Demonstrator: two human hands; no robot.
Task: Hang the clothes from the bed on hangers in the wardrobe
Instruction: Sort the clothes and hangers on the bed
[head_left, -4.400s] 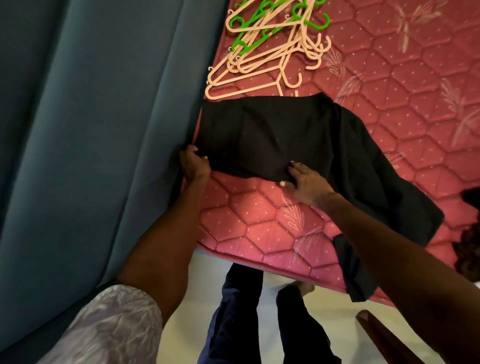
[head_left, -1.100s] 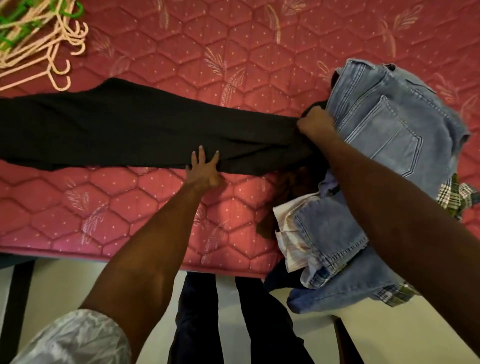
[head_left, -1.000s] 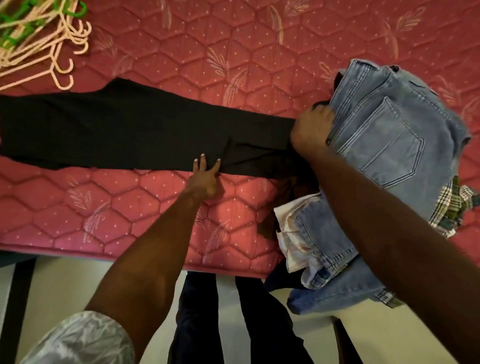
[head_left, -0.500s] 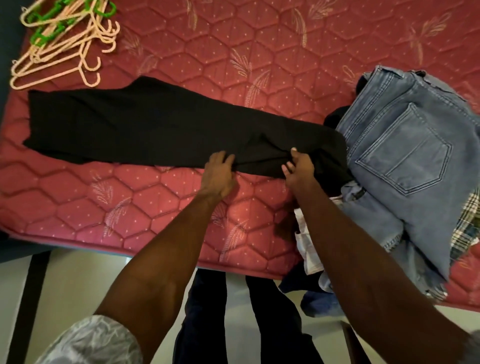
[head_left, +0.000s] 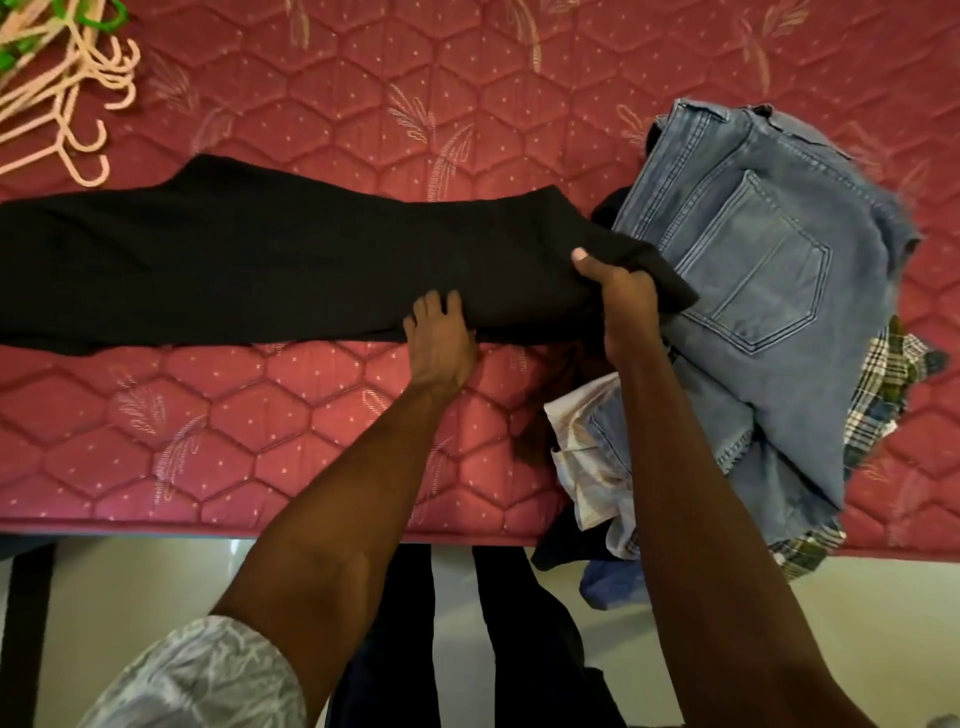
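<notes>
Item: black trousers (head_left: 249, 260), lying across the bed (head_left: 363, 130). My right hand (head_left: 626, 296) clamps the hem end; left hand (head_left: 441, 343) grips the near edge. Advice — fold evenly, seams aligned, before fetching hangers (head_left: 67, 104) — jeans pile (head_left: 753, 270) alongside.

One pair of black trousers (head_left: 234, 260) lies stretched along the bed (head_left: 519, 104), toward its near edge. One pair of light blue jeans (head_left: 753, 270) tops the heap at the right. In that heap show one plaid garment (head_left: 893, 384), one pale shirt (head_left: 582, 447) and one dark blue piece (head_left: 613, 582); more may be hidden. The hangers (head_left: 67, 104) at the far left corner are tangled and cut off, so their number cannot be told. Two hands: left hand (head_left: 441, 343), right hand (head_left: 623, 296).
</notes>
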